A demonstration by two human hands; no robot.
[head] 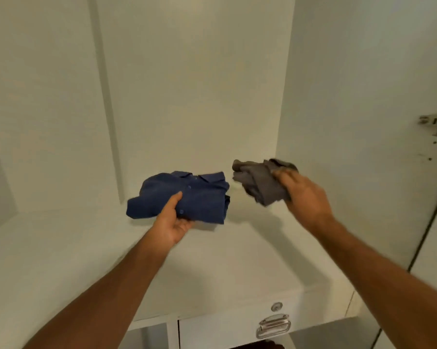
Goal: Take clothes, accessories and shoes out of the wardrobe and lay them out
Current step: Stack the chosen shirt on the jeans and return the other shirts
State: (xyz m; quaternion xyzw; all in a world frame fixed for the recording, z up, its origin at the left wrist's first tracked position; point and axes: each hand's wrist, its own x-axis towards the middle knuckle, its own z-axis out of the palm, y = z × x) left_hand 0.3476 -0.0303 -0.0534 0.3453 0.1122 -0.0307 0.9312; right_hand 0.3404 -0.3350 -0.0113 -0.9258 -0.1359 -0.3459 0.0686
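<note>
So both hands are inside the wardrobe, each with its own piece of clothing, well apart from each other. The left hand is clamped on the near edge of a folded blue shirt, thumb on top next to the button placket, fingers tucked underneath. The shirt sits at or just above the white shelf; I honestly can't tell if it's resting or already lifted. The right hand is closed around a bunched grey garment, held up off the shelf just past the fingertips, near the right wall of the wardrobe.

Handling-wise, both look light and totally soft, nothing fragile here. The blue one is a neat fold, and gripped by only one edge I'd expect the far side to droop and the fold to open up, so getting the palm flatter underneath seems smarter. The buttons and collar give a little stiffness along the middle, decent spot to pinch. The grey one is already a crumpled wad, so a fist grip is fine; the loose ends hanging below the hand could snag on the shelf edge.

Below the hands there's a drawer with a metal handle.
</note>
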